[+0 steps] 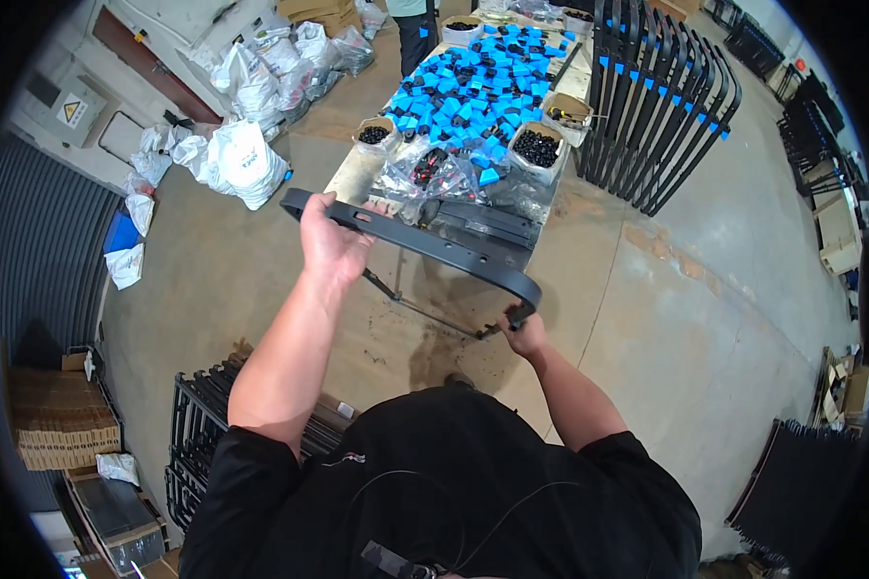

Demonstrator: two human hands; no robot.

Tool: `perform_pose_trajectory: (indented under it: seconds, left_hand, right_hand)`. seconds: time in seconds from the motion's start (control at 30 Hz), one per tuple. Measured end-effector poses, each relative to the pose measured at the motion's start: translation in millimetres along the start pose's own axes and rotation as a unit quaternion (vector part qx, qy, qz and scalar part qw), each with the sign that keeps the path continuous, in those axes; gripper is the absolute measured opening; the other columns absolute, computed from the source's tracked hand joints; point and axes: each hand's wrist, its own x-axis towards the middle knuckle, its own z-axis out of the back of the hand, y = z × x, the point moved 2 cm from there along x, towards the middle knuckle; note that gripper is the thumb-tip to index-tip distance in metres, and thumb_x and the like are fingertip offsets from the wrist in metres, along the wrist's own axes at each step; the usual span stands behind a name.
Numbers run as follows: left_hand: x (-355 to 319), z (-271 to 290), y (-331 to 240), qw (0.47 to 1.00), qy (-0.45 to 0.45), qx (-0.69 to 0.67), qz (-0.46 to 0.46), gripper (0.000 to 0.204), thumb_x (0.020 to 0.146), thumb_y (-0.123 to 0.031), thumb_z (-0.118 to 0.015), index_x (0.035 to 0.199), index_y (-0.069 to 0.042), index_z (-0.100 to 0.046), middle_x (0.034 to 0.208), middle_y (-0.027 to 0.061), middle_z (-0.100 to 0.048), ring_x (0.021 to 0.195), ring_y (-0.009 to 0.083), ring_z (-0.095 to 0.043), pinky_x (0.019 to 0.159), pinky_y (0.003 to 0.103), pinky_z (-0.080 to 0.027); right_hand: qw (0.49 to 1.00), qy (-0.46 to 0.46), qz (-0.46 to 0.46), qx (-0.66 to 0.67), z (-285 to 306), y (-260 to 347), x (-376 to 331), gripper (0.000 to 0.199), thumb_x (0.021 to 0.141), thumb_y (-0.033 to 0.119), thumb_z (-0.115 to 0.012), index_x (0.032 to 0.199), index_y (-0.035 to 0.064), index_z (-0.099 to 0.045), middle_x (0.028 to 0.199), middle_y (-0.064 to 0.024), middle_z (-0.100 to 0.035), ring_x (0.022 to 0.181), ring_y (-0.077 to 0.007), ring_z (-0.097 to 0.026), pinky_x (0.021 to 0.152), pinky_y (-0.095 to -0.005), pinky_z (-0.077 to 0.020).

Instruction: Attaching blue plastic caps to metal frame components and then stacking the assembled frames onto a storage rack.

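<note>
A black metal tube frame (pixel 425 241) with rounded bends is held up in front of me, short of the table's near end. My left hand (pixel 336 239) is closed round its long upper bar near the left end, thumb on top. Small holes and a slot show along that bar. Lower down at the right, my right hand (pixel 524 333) grips the same frame by the bent-down end; part of its fingers is hidden behind the tube. A thinner lower bar (pixel 425 317) runs below, between the two sides.
Beyond the frame, a long table (pixel 343 179) bears a heap of blue and black plastic pieces (pixel 473 87). Boxes of small black parts (pixel 536 148) stand on it. Black tube frames lean at the right (pixel 647 116) and lower left (pixel 198 434). White sacks (pixel 246 159) lie left; a person (pixel 415 34) stands beyond.
</note>
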Motion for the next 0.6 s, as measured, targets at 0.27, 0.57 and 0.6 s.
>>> perform_pose_trajectory:
  seconds: [0.27, 0.57, 0.6]
  left_hand:
    - [56, 6, -39, 0.990, 0.106, 0.064, 0.065, 0.075, 0.093, -0.043, -0.055, 0.136, 0.014, -0.036, 0.130, 0.0299, -0.050, 0.117, 0.0391, -0.055, 0.108, 0.049, -0.043]
    - [14, 172, 3, 0.961, 0.024, 0.258, 0.094, 0.053, 0.102, -0.029, -0.051, 0.142, 0.005, -0.044, 0.144, 0.0221, -0.051, 0.126, 0.0334, -0.056, 0.107, 0.045, -0.045]
    - [-2, 223, 19, 0.963, -0.023, 0.242, 0.116, 0.048, 0.102, -0.029, -0.050, 0.138, 0.002, -0.049, 0.139, 0.0191, -0.056, 0.124, 0.0316, -0.058, 0.105, 0.044, -0.047]
  right_hand:
    - [0.996, -0.008, -0.027, -0.089, 27, 12, 2, 0.060, 0.081, 0.033, -0.080, 0.129, 0.0051, -0.057, 0.125, -0.0214, -0.062, 0.118, -0.0394, -0.060, 0.099, -0.0431, -0.0500]
    - [0.814, 0.244, -0.481, -0.214, 42, -213, -155, 0.048, 0.087, 0.041, -0.067, 0.105, -0.0029, -0.073, 0.102, -0.0242, -0.073, 0.096, -0.0338, -0.072, 0.086, -0.0426, -0.0565]
    - [0.806, 0.263, -0.489, -0.202, 41, -206, -164, 0.046, 0.087, 0.040, -0.066, 0.100, -0.0032, -0.073, 0.095, -0.0230, -0.073, 0.089, -0.0328, -0.073, 0.081, -0.0425, -0.0572]
